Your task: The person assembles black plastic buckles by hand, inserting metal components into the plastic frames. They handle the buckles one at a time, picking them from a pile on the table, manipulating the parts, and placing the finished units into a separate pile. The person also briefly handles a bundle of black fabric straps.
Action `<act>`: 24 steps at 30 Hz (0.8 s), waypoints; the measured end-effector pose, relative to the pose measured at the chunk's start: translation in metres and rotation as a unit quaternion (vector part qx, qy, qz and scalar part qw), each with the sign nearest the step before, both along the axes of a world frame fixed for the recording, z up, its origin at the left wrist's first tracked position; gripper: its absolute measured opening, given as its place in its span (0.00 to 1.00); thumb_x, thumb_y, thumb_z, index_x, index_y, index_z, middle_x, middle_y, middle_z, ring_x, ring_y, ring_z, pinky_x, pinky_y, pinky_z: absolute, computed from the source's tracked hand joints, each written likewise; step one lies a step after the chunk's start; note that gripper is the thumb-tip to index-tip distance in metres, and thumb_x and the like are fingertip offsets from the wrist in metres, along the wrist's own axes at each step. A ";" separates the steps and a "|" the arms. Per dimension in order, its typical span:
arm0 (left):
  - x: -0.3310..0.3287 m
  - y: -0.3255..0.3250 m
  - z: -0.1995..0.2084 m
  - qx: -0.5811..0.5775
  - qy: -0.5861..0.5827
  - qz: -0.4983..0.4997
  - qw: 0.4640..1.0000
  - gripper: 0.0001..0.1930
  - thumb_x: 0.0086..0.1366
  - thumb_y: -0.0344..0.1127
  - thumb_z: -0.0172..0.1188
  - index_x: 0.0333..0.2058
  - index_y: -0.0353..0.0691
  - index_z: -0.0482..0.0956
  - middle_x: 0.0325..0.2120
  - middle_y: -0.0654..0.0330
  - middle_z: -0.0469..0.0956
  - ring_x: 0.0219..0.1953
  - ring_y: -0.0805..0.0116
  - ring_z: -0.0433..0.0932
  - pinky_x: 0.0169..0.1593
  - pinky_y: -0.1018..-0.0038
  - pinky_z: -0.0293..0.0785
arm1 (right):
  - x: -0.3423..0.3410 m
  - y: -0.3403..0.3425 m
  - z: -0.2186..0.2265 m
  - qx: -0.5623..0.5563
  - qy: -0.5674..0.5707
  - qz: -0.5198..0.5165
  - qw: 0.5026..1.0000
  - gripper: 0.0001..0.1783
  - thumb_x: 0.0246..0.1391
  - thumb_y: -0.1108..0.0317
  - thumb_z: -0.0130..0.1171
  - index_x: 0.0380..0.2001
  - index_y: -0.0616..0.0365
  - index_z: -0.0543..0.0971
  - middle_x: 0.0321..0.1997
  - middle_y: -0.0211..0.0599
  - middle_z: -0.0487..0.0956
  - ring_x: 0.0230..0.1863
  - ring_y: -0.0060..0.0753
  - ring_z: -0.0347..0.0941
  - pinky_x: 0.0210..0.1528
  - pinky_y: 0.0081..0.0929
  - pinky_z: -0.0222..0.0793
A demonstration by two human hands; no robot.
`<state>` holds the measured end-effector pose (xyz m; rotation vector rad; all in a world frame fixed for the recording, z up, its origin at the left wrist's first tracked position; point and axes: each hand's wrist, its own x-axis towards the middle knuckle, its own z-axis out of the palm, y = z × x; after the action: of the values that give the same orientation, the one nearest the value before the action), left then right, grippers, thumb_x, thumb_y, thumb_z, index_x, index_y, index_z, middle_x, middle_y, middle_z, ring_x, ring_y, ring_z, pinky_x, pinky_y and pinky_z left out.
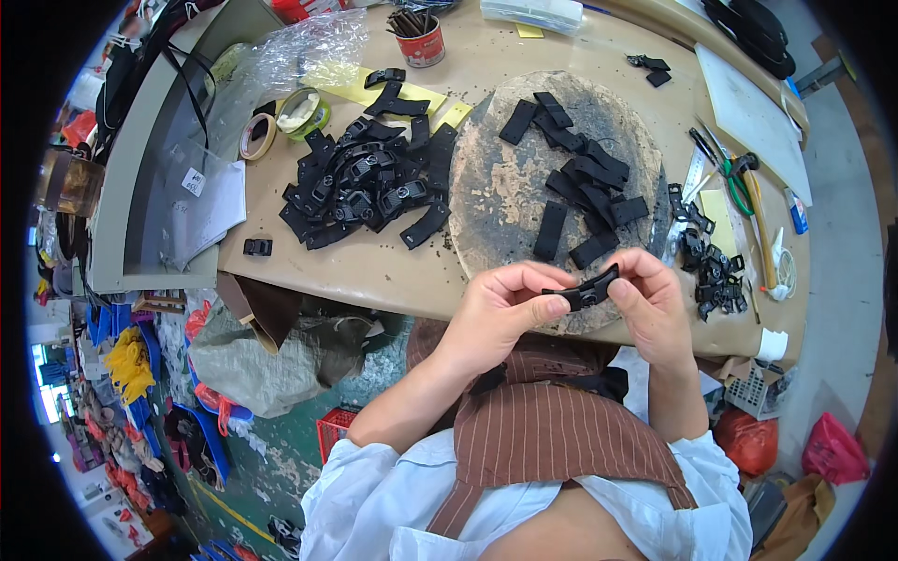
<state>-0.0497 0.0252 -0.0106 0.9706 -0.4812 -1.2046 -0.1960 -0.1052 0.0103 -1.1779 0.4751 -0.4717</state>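
Between both hands I hold a short black strap piece (589, 294) with what looks like a buckle at its middle. My left hand (510, 304) pinches one end and my right hand (653, 304) pinches the other. They are over the near edge of a round, worn wooden block (510, 187). Several flat black strap pieces (591, 179) lie loose on that block. To the left is a heap of black straps with buckles (369, 178), and one lone black piece (257, 247) sits near the table's front edge. Loose black buckles (716, 271) are gathered at the right.
The brown-covered table (393, 280) also bears a tape roll (257, 136), a green tin (304, 114) and a red can of dark rods (418, 39). At right lie green-handled scissors (736, 187), a hammer (760, 210) and a white board (748, 112).
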 end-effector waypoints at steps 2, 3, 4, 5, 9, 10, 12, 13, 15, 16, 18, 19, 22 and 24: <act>-0.001 0.001 0.007 -0.030 -0.180 0.042 0.982 0.08 0.55 0.25 0.63 0.35 0.34 0.78 0.34 0.61 0.78 0.35 0.79 0.74 0.40 0.81 0.72 | 0.001 -0.005 -0.003 0.007 0.001 0.033 0.999 0.09 0.54 0.70 0.58 0.35 0.63 0.73 0.34 0.28 0.73 0.35 0.15 0.68 0.41 0.14 0.64; -0.002 0.003 0.006 -0.027 -0.175 0.044 0.983 0.09 0.55 0.25 0.63 0.35 0.34 0.78 0.34 0.61 0.78 0.36 0.79 0.75 0.40 0.82 0.72 | 0.001 -0.006 -0.006 0.010 0.001 0.049 0.999 0.09 0.54 0.70 0.57 0.35 0.63 0.73 0.34 0.28 0.73 0.36 0.15 0.67 0.41 0.14 0.64; -0.004 0.004 0.004 -0.024 -0.170 0.046 0.984 0.09 0.55 0.25 0.63 0.36 0.34 0.78 0.34 0.61 0.78 0.36 0.79 0.75 0.41 0.82 0.72 | 0.001 -0.006 -0.008 0.003 -0.017 0.043 0.999 0.09 0.54 0.70 0.57 0.35 0.63 0.73 0.35 0.28 0.73 0.36 0.15 0.67 0.41 0.14 0.64; -0.005 0.004 0.003 -0.020 -0.165 0.047 0.985 0.09 0.55 0.25 0.63 0.36 0.34 0.78 0.35 0.60 0.78 0.37 0.78 0.75 0.41 0.82 0.72 | 0.001 -0.005 -0.012 -0.004 -0.036 0.037 0.999 0.09 0.54 0.69 0.58 0.35 0.63 0.73 0.35 0.28 0.73 0.37 0.15 0.67 0.41 0.14 0.63; -0.003 -0.002 0.002 0.047 0.154 0.011 0.987 0.09 0.55 0.25 0.63 0.36 0.34 0.78 0.34 0.61 0.78 0.35 0.79 0.75 0.39 0.85 0.71 | 0.005 0.005 -0.006 -0.069 -0.051 -0.005 0.996 0.09 0.55 0.68 0.58 0.34 0.63 0.73 0.34 0.29 0.74 0.35 0.15 0.67 0.40 0.14 0.63; 0.001 -0.001 -0.004 0.049 0.213 -0.012 0.976 0.08 0.55 0.25 0.63 0.35 0.34 0.78 0.33 0.61 0.78 0.35 0.79 0.75 0.39 0.84 0.71 | 0.004 0.006 -0.007 -0.060 -0.050 -0.007 0.997 0.09 0.55 0.68 0.57 0.34 0.63 0.73 0.34 0.29 0.74 0.34 0.15 0.68 0.39 0.14 0.64; -0.001 0.000 -0.008 0.026 0.231 -0.005 0.972 0.07 0.55 0.25 0.63 0.34 0.34 0.78 0.32 0.61 0.77 0.35 0.79 0.75 0.40 0.83 0.71 | 0.003 0.006 -0.009 -0.042 -0.049 -0.010 0.998 0.09 0.55 0.68 0.57 0.34 0.63 0.72 0.32 0.29 0.74 0.33 0.16 0.69 0.38 0.15 0.66; -0.008 -0.004 -0.003 0.002 0.191 0.021 0.981 0.06 0.56 0.26 0.62 0.33 0.35 0.78 0.32 0.62 0.77 0.35 0.79 0.74 0.40 0.83 0.71 | 0.004 0.007 -0.011 0.033 -0.071 -0.008 0.997 0.09 0.55 0.68 0.57 0.34 0.63 0.72 0.32 0.29 0.74 0.32 0.16 0.69 0.37 0.16 0.67; -0.011 -0.006 -0.002 -0.037 0.105 0.051 0.993 0.05 0.56 0.26 0.62 0.32 0.35 0.77 0.32 0.62 0.77 0.36 0.78 0.74 0.41 0.82 0.71 | 0.008 0.010 -0.018 0.183 -0.115 -0.004 0.976 0.09 0.55 0.68 0.57 0.34 0.63 0.72 0.31 0.29 0.75 0.31 0.17 0.71 0.35 0.17 0.69; -0.010 -0.005 -0.001 -0.052 0.060 0.054 0.995 0.05 0.57 0.26 0.61 0.33 0.35 0.77 0.33 0.62 0.77 0.36 0.78 0.74 0.41 0.81 0.71 | 0.008 0.011 -0.022 0.192 -0.120 -0.005 0.974 0.09 0.55 0.68 0.57 0.34 0.62 0.72 0.31 0.29 0.75 0.31 0.18 0.71 0.35 0.17 0.69; -0.005 -0.005 -0.001 -0.051 0.023 0.037 0.998 0.06 0.58 0.26 0.60 0.35 0.35 0.76 0.34 0.61 0.77 0.37 0.78 0.74 0.42 0.80 0.71 | 0.006 0.012 -0.028 0.211 -0.130 -0.006 0.969 0.09 0.55 0.68 0.57 0.35 0.62 0.72 0.32 0.30 0.75 0.32 0.19 0.72 0.35 0.19 0.71; -0.001 -0.004 -0.001 -0.036 0.030 0.018 0.999 0.08 0.58 0.26 0.60 0.37 0.35 0.75 0.35 0.61 0.77 0.37 0.78 0.74 0.42 0.81 0.71 | 0.005 0.011 -0.028 0.150 -0.110 -0.001 0.983 0.10 0.55 0.67 0.57 0.35 0.62 0.72 0.32 0.30 0.75 0.32 0.18 0.72 0.35 0.18 0.71; 0.003 0.003 0.005 -0.003 0.012 -0.011 1.000 0.12 0.59 0.25 0.59 0.42 0.34 0.73 0.37 0.60 0.77 0.38 0.77 0.75 0.43 0.80 0.71 | 0.000 0.011 -0.022 0.025 -0.062 0.009 0.998 0.12 0.55 0.65 0.57 0.36 0.62 0.72 0.33 0.30 0.75 0.32 0.18 0.72 0.35 0.17 0.70; 0.003 0.005 0.005 -0.016 0.006 -0.039 0.999 0.14 0.59 0.25 0.58 0.44 0.33 0.72 0.38 0.60 0.77 0.40 0.76 0.75 0.44 0.79 0.71 | -0.002 0.010 -0.022 0.084 -0.080 0.045 0.992 0.12 0.56 0.64 0.56 0.36 0.62 0.72 0.33 0.30 0.75 0.32 0.18 0.72 0.34 0.17 0.70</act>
<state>-0.0465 0.0298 -0.0057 0.9233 -0.5315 -1.2681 -0.1977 -0.0948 -0.0114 -0.9860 0.3156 -0.4358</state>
